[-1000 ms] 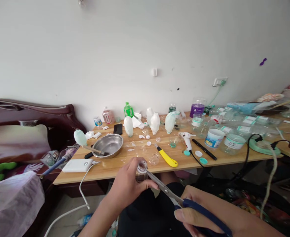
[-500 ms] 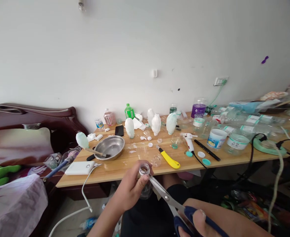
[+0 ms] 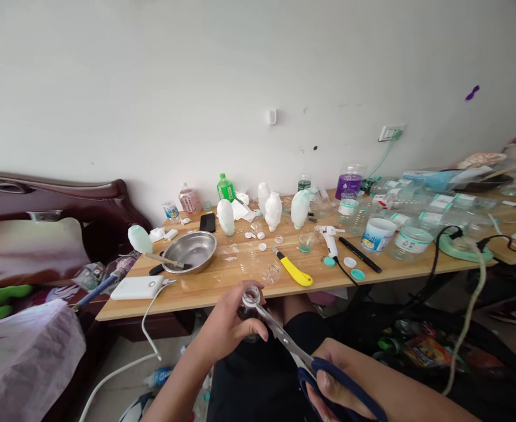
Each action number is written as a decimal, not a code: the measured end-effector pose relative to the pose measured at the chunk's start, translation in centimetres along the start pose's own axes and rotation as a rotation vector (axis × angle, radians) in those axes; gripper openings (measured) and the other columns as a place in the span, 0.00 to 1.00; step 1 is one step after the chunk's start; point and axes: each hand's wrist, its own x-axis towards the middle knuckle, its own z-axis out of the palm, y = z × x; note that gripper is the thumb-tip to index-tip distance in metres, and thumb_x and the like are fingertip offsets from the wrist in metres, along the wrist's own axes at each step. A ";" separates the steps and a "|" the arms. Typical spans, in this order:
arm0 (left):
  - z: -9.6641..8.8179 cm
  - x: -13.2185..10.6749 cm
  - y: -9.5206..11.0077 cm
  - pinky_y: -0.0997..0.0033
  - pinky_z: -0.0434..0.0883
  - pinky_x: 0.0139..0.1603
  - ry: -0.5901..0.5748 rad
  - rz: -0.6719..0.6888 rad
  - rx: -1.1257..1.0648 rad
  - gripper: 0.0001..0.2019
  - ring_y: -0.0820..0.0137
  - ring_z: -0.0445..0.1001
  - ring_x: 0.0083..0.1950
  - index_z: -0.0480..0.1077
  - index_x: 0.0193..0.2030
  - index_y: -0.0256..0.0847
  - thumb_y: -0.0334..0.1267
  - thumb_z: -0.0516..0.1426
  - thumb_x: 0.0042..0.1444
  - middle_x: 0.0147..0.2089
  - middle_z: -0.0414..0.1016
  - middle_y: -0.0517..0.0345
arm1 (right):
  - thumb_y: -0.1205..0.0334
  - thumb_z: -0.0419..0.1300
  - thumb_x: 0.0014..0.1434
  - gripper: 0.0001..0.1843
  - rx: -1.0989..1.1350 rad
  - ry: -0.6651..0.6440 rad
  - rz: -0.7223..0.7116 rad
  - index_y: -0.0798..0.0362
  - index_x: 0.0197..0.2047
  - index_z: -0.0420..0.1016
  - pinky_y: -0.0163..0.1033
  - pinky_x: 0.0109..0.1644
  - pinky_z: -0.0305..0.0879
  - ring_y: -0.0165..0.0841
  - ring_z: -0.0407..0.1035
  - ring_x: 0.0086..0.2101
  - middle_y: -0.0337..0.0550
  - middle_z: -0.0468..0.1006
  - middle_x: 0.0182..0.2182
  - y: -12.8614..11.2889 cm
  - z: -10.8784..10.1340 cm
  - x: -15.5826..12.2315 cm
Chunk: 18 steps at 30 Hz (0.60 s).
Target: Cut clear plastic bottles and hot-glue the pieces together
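My left hand [image 3: 231, 325] is wrapped round a clear plastic bottle neck [image 3: 251, 297], its round mouth facing up toward me. The thumb is lifted a little off the plastic. In my right hand [image 3: 328, 384] are scissors [image 3: 287, 341] with dark blue handles. Their blades point up and left, and the tips meet the plastic just below the neck. The rest of the bottle piece is mostly hidden by my left hand. Beyond my hands, on the wooden table [image 3: 223, 296], lies a yellow utility knife [image 3: 295, 271].
A metal bowl [image 3: 196, 249] with a brush across it and a white power bank [image 3: 137, 287] stand at the left. Several white-coated bottle shapes [image 3: 272, 212] stand mid-table. At the right are a glue gun [image 3: 329, 241], a white tub [image 3: 377, 234] and several clear bottles [image 3: 411, 243].
The scissors and my right hand have shifted slightly left, and the handles sit at a different angle. My left thumb has lifted from the bottle neck. The whole view has shifted slightly.
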 end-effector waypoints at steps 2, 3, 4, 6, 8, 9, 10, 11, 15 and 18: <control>-0.2 -0.1 0.2 0.66 0.69 0.49 -0.001 -0.003 0.049 0.26 0.63 0.75 0.43 0.67 0.53 0.45 0.44 0.68 0.49 0.44 0.77 0.56 | 0.27 0.51 0.56 0.37 0.031 0.016 0.012 0.57 0.24 0.66 0.27 0.19 0.52 0.24 0.62 0.15 0.33 0.62 0.12 0.4 -0.1 0.0; -0.3 -0.1 0.3 0.65 0.69 0.49 -0.001 -0.002 0.075 0.26 0.62 0.75 0.44 0.68 0.53 0.45 0.45 0.68 0.49 0.44 0.77 0.55 | 0.28 0.52 0.56 0.36 0.051 0.029 0.027 0.57 0.23 0.66 0.26 0.18 0.51 0.24 0.62 0.14 0.33 0.62 0.12 0.7 0.0 0.0; -0.4 -0.2 0.3 0.65 0.69 0.50 -0.005 -0.001 0.096 0.26 0.62 0.75 0.45 0.68 0.54 0.46 0.45 0.67 0.49 0.45 0.77 0.54 | 0.29 0.53 0.56 0.36 0.071 0.042 0.045 0.57 0.22 0.66 0.26 0.17 0.49 0.23 0.62 0.13 0.34 0.63 0.11 0.9 0.1 0.0; -0.6 -0.2 0.2 0.64 0.69 0.52 -0.014 -0.002 0.116 0.25 0.61 0.75 0.47 0.68 0.56 0.46 0.46 0.66 0.52 0.46 0.77 0.53 | 0.31 0.56 0.56 0.35 0.131 0.072 0.066 0.57 0.21 0.65 0.26 0.15 0.47 0.23 0.60 0.12 0.34 0.63 0.10 1.5 0.4 0.0; -0.5 -0.2 0.0 0.63 0.68 0.52 0.002 -0.023 0.088 0.22 0.62 0.75 0.47 0.68 0.57 0.46 0.46 0.63 0.56 0.46 0.77 0.53 | 0.31 0.57 0.55 0.33 0.224 0.089 0.047 0.56 0.22 0.65 0.27 0.14 0.48 0.23 0.59 0.10 0.33 0.62 0.10 2.0 0.5 0.0; -0.5 -0.2 -0.2 0.63 0.68 0.52 0.033 -0.039 0.042 0.20 0.63 0.75 0.47 0.67 0.57 0.46 0.46 0.60 0.59 0.45 0.77 0.53 | 0.30 0.58 0.54 0.33 0.285 0.100 0.023 0.55 0.24 0.65 0.27 0.14 0.49 0.24 0.58 0.10 0.32 0.62 0.09 2.2 0.5 0.0; -0.3 -0.2 -0.5 0.63 0.68 0.51 0.079 -0.056 -0.034 0.19 0.64 0.74 0.45 0.65 0.57 0.45 0.46 0.57 0.61 0.44 0.76 0.54 | 0.28 0.57 0.53 0.33 0.349 0.132 -0.017 0.54 0.26 0.65 0.28 0.13 0.50 0.24 0.56 0.10 0.30 0.61 0.10 2.4 0.2 -0.2; -0.1 -0.2 -0.7 0.63 0.69 0.50 0.134 -0.069 -0.137 0.18 0.65 0.75 0.43 0.63 0.57 0.44 0.47 0.55 0.64 0.42 0.75 0.54 | 0.26 0.56 0.52 0.34 0.397 0.193 -0.074 0.53 0.27 0.64 0.29 0.13 0.49 0.23 0.54 0.10 0.29 0.59 0.10 2.5 -0.2 -0.4; 0.9 -0.4 -1.7 0.64 0.72 0.44 0.242 -0.077 -0.543 0.13 0.66 0.75 0.40 0.59 0.51 0.44 0.49 0.50 0.66 0.41 0.75 0.55 | 0.25 0.51 0.53 0.35 0.226 0.600 -0.250 0.52 0.30 0.65 0.32 0.18 0.52 0.24 0.55 0.13 0.30 0.60 0.15 2.2 -3.2 -2.4; 1.7 -0.5 -2.1 0.65 0.73 0.42 0.239 -0.082 -0.650 0.14 0.65 0.76 0.41 0.62 0.49 0.43 0.49 0.51 0.65 0.43 0.76 0.51 | 0.32 0.56 0.56 0.27 -0.333 0.915 0.017 0.50 0.30 0.66 0.36 0.24 0.59 0.32 0.66 0.18 0.35 0.66 0.17 1.9 -6.2 -5.2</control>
